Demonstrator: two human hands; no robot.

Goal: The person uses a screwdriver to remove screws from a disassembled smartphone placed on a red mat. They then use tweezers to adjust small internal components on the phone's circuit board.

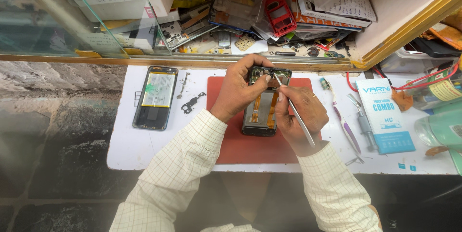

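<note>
Opened phone (pixel 262 104), back cover off, lies face-down on a red mat (pixel 250 148) at mid-table; orange flex cables exposed along its length. Left hand (pixel 238 90) grips the far end of the phone, fingers curled closed over its top edge, probably to steady it against the tool. Right hand (pixel 301 114) holds metal tweezers (pixel 293 111) in a pen-like pinch, fingers closed on the shaft, tip touching the board near the camera area. Left of the mat: a second phone body with battery showing (pixel 155 97), and a small loose bracket (pixel 192 103). Right of the mat: a toothbrush (pixel 342 119), a screwdriver (pixel 364 121), a blue-and-white box (pixel 385 116). White table (pixel 144 150) carries it all.
</note>
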